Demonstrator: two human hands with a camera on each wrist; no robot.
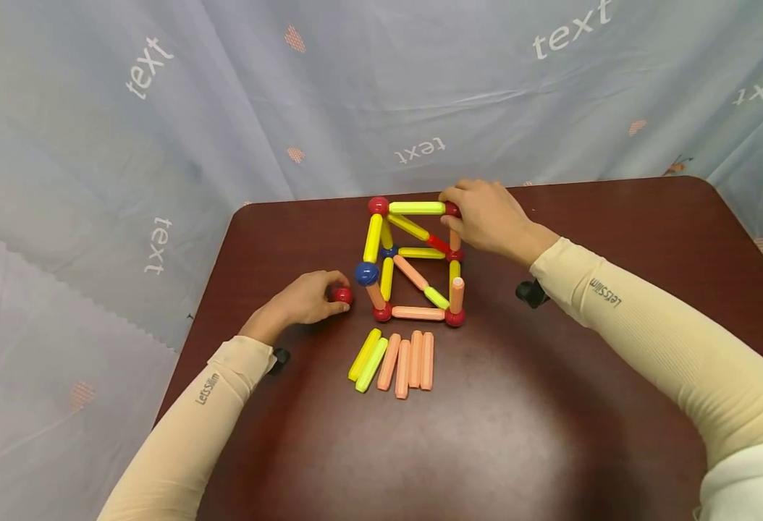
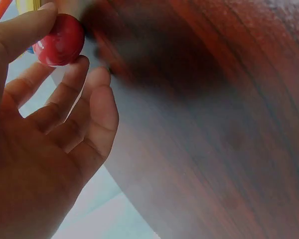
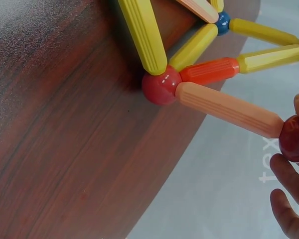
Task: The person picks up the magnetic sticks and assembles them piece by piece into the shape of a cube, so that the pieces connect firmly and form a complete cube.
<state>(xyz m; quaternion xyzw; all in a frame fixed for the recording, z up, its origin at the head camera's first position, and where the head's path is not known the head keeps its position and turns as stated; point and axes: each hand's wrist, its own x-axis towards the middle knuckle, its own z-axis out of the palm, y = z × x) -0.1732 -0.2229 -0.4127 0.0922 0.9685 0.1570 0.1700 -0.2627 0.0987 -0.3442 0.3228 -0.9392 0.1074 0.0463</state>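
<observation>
A frame of ridged sticks and balls stands on the table, its sticks yellow, peach and red. My right hand [image 1: 489, 217] grips the red ball [image 3: 294, 138] at its top back right corner, where a yellow-green stick [image 1: 417, 208] and an upright peach stick [image 3: 231, 109] meet. To the left of the frame, my left hand [image 1: 310, 295] pinches a loose red ball [image 2: 65, 41] between thumb and fingertips. A blue ball [image 1: 367, 273] tops the front left corner. At the front right, a peach stick [image 1: 457, 295] stands upright on a red ball [image 1: 454, 317] with its upper end bare.
In front of the frame lie two yellow sticks [image 1: 370, 362] and several peach sticks [image 1: 415, 362] side by side. The dark wooden table [image 1: 486, 434] ends at a pale printed curtain [image 1: 368, 94] at the back and left.
</observation>
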